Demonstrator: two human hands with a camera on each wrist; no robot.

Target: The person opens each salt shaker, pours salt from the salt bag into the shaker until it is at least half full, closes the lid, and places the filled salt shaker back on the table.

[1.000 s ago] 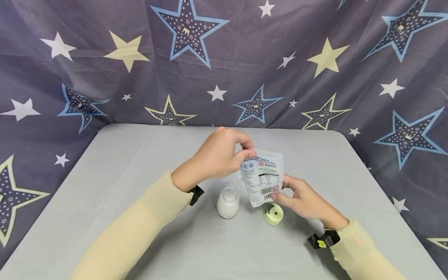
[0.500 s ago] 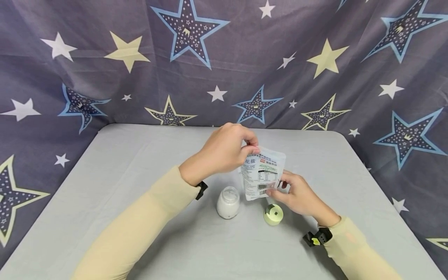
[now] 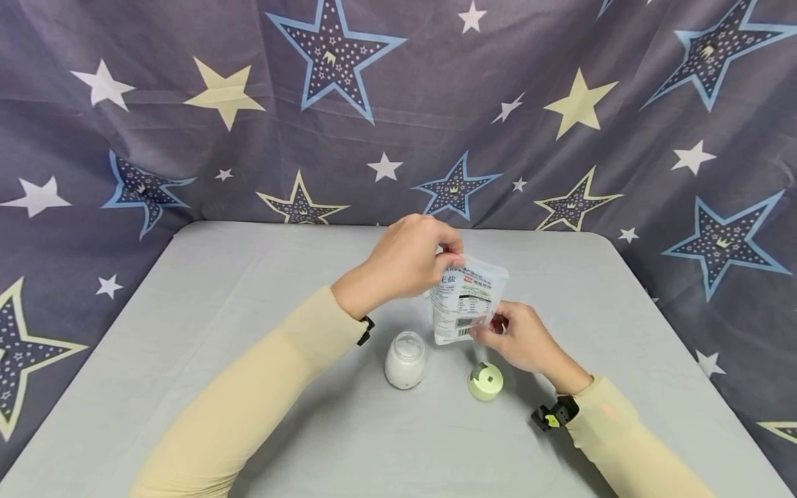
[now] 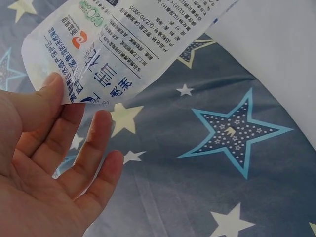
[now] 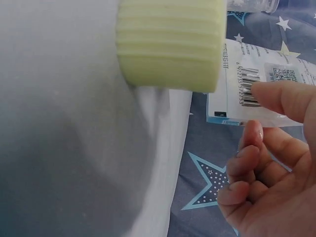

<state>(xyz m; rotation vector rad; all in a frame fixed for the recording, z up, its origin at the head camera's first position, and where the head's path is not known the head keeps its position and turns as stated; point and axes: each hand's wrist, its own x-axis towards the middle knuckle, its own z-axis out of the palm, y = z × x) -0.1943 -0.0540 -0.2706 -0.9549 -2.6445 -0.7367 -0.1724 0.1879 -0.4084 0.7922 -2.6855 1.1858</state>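
A white printed salt bag [image 3: 465, 297] is held upright above the grey table in the head view. My left hand [image 3: 411, 256] pinches its top left corner between thumb and fingers, as the left wrist view also shows on the bag [image 4: 113, 44]. Low on the bag's right side, my right hand [image 3: 526, 340] pinches it, with the thumb beside the barcode. Just in front of the bag stands a lidless glass jar [image 3: 406, 365] filled with white grains. A pale green lid [image 3: 486, 384] rests right of the jar; the right wrist view shows the lid's ribbed side [image 5: 170, 47].
The grey-covered table [image 3: 299, 443] stretches out around the jar and lid. Behind it hangs a dark curtain [image 3: 386, 104] with printed stars. Black wrist cameras sit on both cuffs, the right camera [image 3: 554, 413] near the lid.
Both hands have shifted the bag slightly up and away from me. The left hand moved right and up, while the right hand moved a little left and up. Jar and lid stayed put.
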